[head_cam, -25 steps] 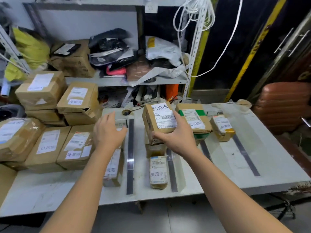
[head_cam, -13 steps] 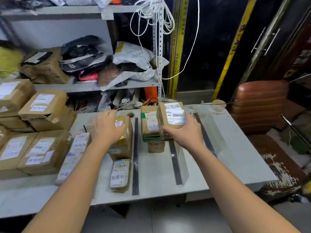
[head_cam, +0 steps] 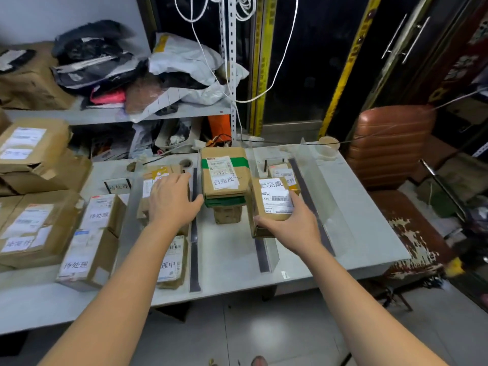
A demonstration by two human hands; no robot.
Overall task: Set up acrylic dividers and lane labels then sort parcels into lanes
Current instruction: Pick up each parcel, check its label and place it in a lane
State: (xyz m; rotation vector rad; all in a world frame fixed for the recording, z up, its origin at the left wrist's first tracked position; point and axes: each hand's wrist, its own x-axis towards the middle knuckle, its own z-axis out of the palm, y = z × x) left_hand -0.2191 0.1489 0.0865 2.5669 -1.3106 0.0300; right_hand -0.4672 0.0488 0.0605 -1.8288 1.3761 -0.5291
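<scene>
The right hand holds a brown cardboard parcel with a white barcode label. The thumb is on its near left corner and the fingers curl round its right edge, so the grip is closed on that parcel. A white sticker reading 已完成 sits near its top. The parcel is over the far part of a clear acrylic divider with a dark base strip, just beside the green-taped cardboard parcel that tops a small stack in the middle lane. It may be resting on the pale grey worktop or lifted off it; the view does not settle that.

The left hand lies on top of a brown cardboard parcel with yellow tape, fingers straight and grip open, with the thumb reaching toward a second clear divider. Nearer the front edge in the same lane, a small flat parcel marked 处理中 lies partly under the left forearm.

A third clear divider stands just right of the held parcel, and a small brown box sits behind that parcel. In the left lane are two cardboard parcels marked 待处理 and a small upright lane label with the same words at the far end. Larger taped cartons are stacked at the far left. Behind the worktop, a grey metal shelf carries black and white mailer bags. A brown padded chair stands to the right.
</scene>
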